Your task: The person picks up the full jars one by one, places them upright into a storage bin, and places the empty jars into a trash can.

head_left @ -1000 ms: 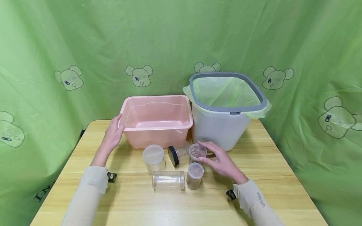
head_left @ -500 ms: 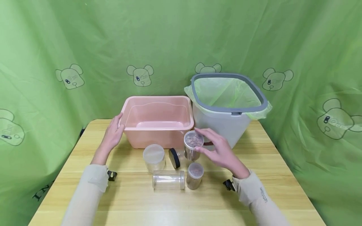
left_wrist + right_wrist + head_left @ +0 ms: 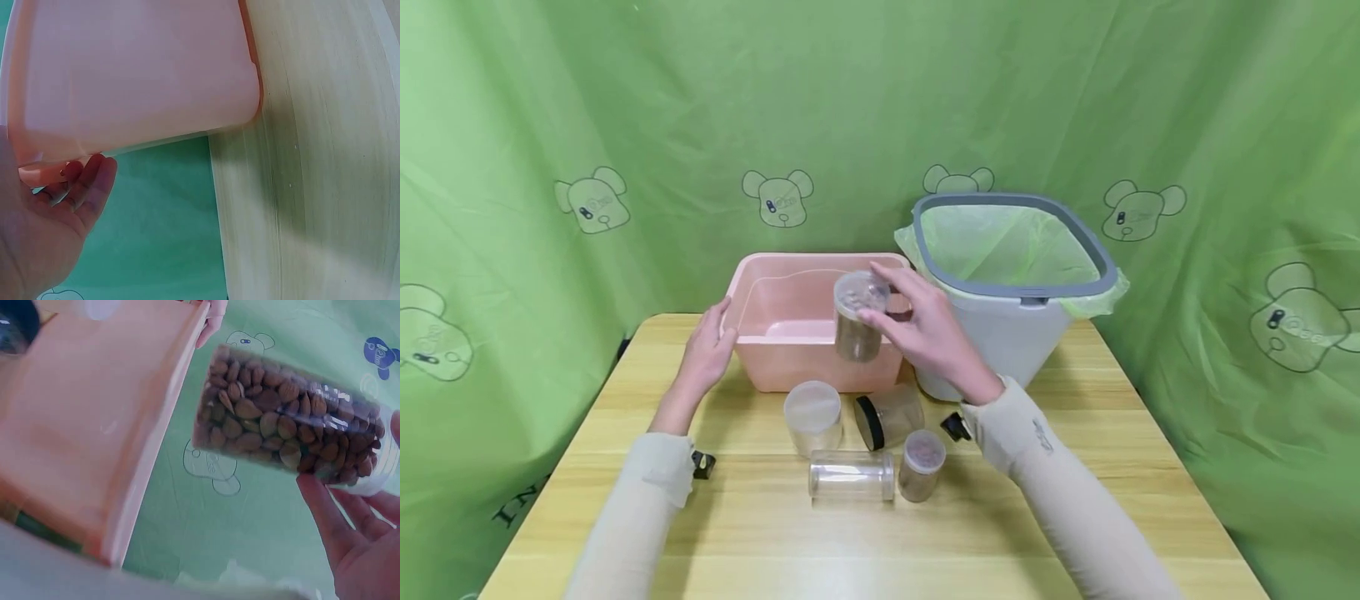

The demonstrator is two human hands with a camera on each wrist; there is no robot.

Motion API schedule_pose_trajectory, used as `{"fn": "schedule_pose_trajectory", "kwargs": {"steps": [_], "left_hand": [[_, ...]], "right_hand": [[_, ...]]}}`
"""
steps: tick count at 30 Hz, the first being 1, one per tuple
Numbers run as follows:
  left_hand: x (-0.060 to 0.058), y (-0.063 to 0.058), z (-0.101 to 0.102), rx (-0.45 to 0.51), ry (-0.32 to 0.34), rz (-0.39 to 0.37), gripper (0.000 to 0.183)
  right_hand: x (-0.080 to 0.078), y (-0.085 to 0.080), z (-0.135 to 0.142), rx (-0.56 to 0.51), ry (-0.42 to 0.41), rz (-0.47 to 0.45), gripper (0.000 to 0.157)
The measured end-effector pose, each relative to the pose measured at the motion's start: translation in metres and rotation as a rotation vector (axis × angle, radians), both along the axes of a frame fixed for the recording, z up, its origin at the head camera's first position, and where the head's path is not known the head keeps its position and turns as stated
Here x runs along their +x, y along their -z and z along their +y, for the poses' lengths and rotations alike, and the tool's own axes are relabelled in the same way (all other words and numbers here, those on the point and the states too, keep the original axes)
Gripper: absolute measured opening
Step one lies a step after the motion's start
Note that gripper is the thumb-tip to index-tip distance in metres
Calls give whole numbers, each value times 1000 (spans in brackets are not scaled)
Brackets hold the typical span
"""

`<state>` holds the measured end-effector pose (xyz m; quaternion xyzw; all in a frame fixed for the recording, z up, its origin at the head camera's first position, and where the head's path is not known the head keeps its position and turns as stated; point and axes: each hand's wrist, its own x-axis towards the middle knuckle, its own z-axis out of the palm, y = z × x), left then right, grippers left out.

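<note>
My right hand (image 3: pixel 928 329) grips a clear jar of almonds (image 3: pixel 281 419) near its translucent lid (image 3: pixel 382 453). In the head view this jar stands upright in the air before the front rim of a pink plastic basin (image 3: pixel 816 367). At the basin's left end, my left hand (image 3: pixel 706 350) holds the rim. The left wrist view shows its fingers (image 3: pixel 94 187) curled at the rim, beside the basin's wall (image 3: pixel 137 69). Below the lifted jar, a clear jar with a black lid (image 3: pixel 898 417) lies on its side on the table.
A wide jar with a translucent lid (image 3: pixel 814 417) and a small filled jar (image 3: pixel 921 467) stand on the wooden table (image 3: pixel 820 554). Between them a clear jar (image 3: pixel 852 477) lies sideways. Right of the basin stands a grey bin (image 3: pixel 1000 333) with a green liner (image 3: pixel 1011 242).
My right hand has lifted the almond jar off the table and carried it up and left to the basin's front rim. My left hand stays on the rim.
</note>
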<state>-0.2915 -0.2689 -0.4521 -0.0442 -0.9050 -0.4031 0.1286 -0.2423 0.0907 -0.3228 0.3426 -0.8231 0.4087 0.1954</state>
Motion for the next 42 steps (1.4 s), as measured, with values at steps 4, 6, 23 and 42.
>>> {"fn": "schedule_pose_trajectory", "kwargs": {"steps": [4, 6, 23, 42], "left_hand": [[-2, 1, 1, 1, -6, -1, 64], [-2, 1, 1, 1, -7, -1, 64], [0, -1, 6, -19, 11, -13, 64], [2, 3, 2, -30, -17, 5, 63]], "right_hand": [[-27, -9, -27, 15, 79, -16, 66], [-40, -11, -38, 18, 112, -44, 67], [-137, 5, -79, 88, 231, -261, 75], [-185, 23, -82, 105, 175, -362, 73]]}}
